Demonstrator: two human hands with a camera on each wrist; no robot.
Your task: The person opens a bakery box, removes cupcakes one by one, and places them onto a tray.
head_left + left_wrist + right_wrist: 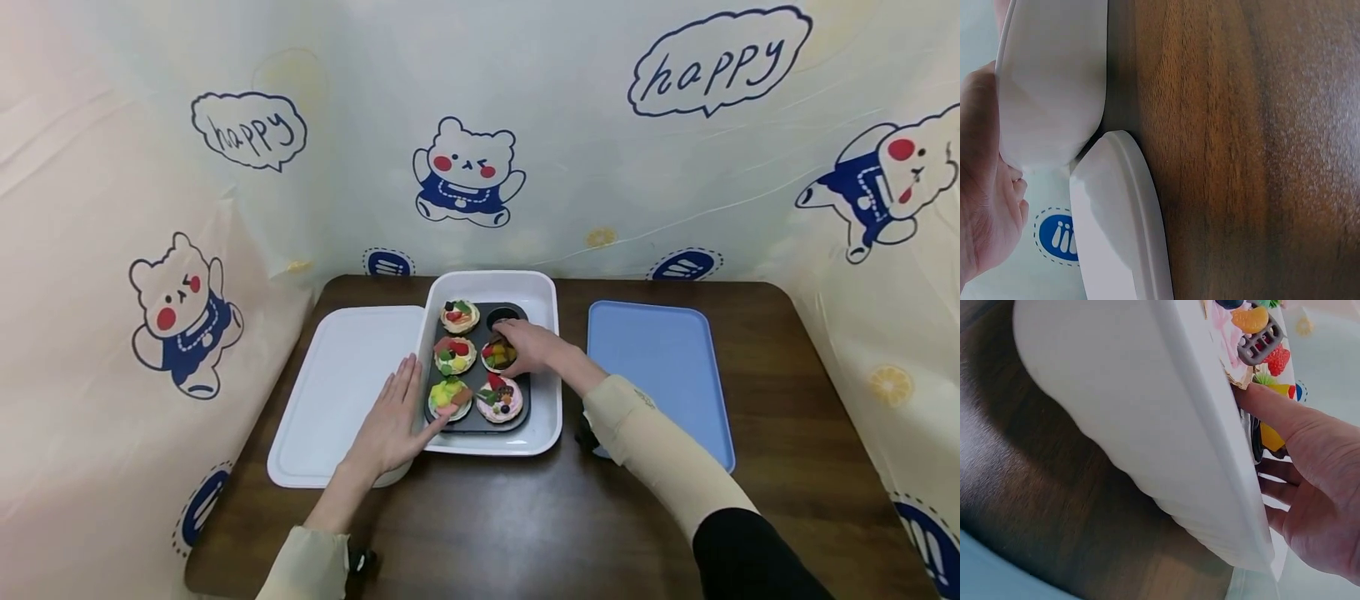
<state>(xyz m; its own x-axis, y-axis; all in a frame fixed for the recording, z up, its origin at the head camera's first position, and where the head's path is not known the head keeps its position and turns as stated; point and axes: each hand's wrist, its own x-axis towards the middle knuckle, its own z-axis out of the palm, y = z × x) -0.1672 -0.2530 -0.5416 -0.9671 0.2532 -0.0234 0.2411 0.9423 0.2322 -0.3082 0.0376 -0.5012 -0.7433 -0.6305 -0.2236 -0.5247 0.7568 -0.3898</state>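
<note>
Right hand [534, 346]: my fingers are curled over the fruit tart [498, 357], middle of the right column of the dark muffin pan [477, 427]. Thumb on the near side, fingertips on the far side; grasping it. Whether it is lifted at all, I cannot tell. It sits at its cup, topped with yellow, red and dark brown pieces.

Left hand [390, 425]: fingers straight and released, laid along the left side of the deep white tray [543, 417]. My thumb reaches over the rim towards the yellow-topped tart [448, 396] in the pan's near left cup.

The muffin pan lies inside the deep tray. Just nearer to me than the tart I hold: a pink tart [500, 400] with a strawberry and dark berries. The far right cup [506, 317] shows its dark round hollow. Two more fruit tarts [454, 356] fill the rest of the left column.

Flat white tray [337, 392] on my left, against the deep tray. Blue tray [652, 350] on my right, apart from it. All on a brown wooden table [510, 533]; bear-print cloth [562, 175] behind.
</note>
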